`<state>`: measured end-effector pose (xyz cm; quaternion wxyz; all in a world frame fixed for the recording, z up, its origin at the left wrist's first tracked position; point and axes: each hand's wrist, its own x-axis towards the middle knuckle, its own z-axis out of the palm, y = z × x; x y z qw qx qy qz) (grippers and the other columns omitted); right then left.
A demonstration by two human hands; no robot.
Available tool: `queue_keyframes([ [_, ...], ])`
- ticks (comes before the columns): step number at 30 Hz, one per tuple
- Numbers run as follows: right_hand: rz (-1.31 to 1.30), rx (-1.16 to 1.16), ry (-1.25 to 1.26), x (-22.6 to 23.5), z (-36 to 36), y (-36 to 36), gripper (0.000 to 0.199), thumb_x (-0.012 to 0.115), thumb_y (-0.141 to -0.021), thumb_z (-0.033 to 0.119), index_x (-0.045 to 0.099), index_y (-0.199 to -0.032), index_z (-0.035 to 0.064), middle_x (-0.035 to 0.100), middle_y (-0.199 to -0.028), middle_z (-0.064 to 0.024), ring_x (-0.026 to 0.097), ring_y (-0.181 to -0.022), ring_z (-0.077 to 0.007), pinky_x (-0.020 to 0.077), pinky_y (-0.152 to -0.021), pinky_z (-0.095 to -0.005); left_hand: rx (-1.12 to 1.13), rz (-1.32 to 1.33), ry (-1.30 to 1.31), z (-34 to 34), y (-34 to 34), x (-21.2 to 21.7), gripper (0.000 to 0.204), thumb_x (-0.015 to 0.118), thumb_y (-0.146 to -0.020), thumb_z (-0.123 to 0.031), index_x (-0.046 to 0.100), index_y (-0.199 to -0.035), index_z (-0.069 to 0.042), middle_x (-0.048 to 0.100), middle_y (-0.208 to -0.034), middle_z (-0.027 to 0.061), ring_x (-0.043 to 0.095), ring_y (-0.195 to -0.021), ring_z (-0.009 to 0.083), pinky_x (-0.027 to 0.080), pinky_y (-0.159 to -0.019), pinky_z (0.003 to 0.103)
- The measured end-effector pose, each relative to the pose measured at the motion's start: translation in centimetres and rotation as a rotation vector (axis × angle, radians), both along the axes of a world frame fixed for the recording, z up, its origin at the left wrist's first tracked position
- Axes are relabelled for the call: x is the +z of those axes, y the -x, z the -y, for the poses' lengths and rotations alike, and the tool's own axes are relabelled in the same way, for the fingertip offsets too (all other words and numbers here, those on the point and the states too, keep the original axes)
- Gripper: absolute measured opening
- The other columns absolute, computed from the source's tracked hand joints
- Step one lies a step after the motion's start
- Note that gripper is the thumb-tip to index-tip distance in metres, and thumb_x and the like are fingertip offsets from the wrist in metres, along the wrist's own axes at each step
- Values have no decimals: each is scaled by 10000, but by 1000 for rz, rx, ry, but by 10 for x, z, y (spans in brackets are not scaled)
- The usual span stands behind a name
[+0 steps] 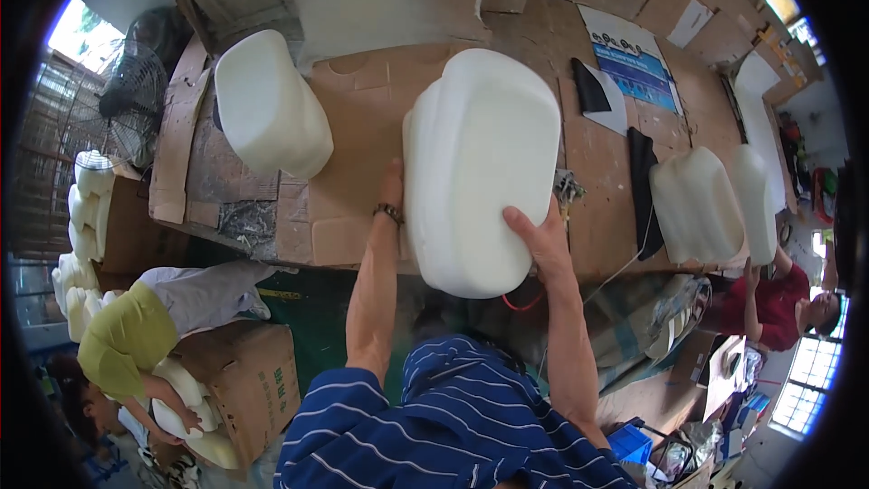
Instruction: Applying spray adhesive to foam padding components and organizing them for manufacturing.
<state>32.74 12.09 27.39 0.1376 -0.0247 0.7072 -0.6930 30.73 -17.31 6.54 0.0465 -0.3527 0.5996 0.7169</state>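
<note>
A large cream foam cushion (493, 154) with rounded corners stands before me at the table's near edge. Layered edges show along its left side. My left hand (392, 186) lies against that side, its fingers mostly hidden by the foam. On the lower right, my right hand (545, 240) grips the cushion, thumb on the front face and fingers out of sight around the edge. To the left, a second foam cushion (270, 109) rests on the cardboard-covered table (358, 95). Just right of the held cushion lies a small metal tool (568, 188).
Further right are another foam cushion (697, 204), a black cloth (641, 181) and a thin cord. A co-worker in red (783, 308) touches a foam piece (756, 190). At lower left, a person in yellow (127, 335) bends over a carton (253, 389). A fan (113, 104) stands far left.
</note>
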Motion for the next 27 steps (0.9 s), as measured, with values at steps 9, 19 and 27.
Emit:
queue_keyframes([
  [9,141,147,75,40,42,19,913,876,-751,301,404,-1475,8,584,-1324,-157,594,-1178,-243,504,-973,-366,58,-269,-449,-9,-39,6,777,296,-1024,-678,475,-1475,-71,514,-1483,114,498,-1327,209,393,-1106,344],
  [19,165,182,92,-2,12,12,879,727,-886,341,280,-1578,35,430,-1538,-139,384,-1430,-235,281,-1177,-386,91,-180,-550,-29,-25,52,752,316,-1031,-659,495,-1453,-62,546,-1445,115,515,-1297,209,405,-1085,357],
  [27,287,11,303,-74,37,60,613,450,-1056,426,435,-1494,-2,540,-1442,-159,491,-1343,-225,366,-1115,-335,192,-245,-544,-45,-2,29,705,354,-1042,-618,564,-1354,-22,669,-1230,94,627,-1091,209,503,-951,378],
])
